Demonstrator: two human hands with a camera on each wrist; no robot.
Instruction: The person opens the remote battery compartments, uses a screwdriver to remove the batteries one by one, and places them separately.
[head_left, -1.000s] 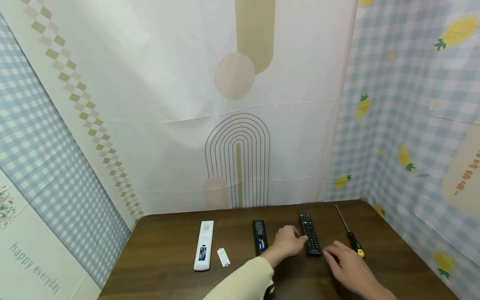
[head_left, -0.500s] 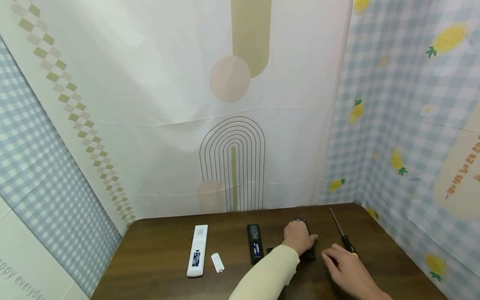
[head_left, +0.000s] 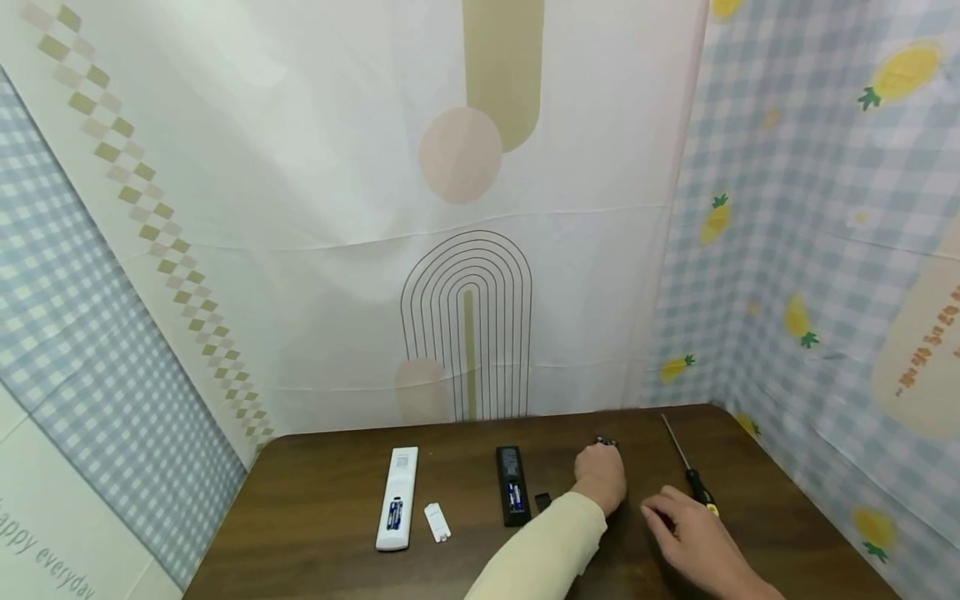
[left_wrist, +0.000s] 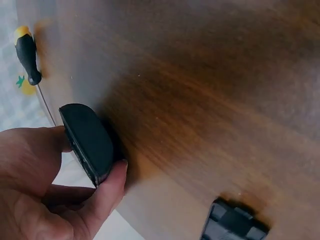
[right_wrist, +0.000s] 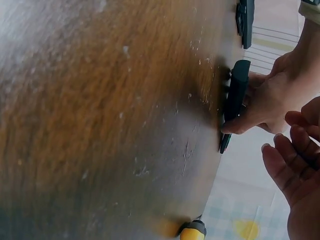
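Note:
My left hand (head_left: 600, 475) pinches a black remote control (left_wrist: 87, 142) between thumb and fingers. From the head view, only the remote's far end shows past the knuckles. The left wrist view has one rounded end facing the camera, and in the right wrist view the remote stands side-on in the grip. To the right, my right hand (head_left: 690, 537) holds nothing, its fingers loosely bent. A screwdriver (head_left: 699, 487) with a black and yellow handle lies just beyond it. Left of the gripping hand is a small black battery cover (head_left: 543, 501).
A second black remote (head_left: 513, 486) lies with batteries showing in its uncovered compartment. Further left are a white remote (head_left: 397, 500), also with batteries exposed, and its white cover (head_left: 437, 522). The brown wooden table (head_left: 315, 500) backs onto a hanging cloth (head_left: 337, 317).
My left hand has moved from beside the right-hand black remote onto it and taken hold. The remote's button face and near end no longer show in the head view. The right hand stays put.

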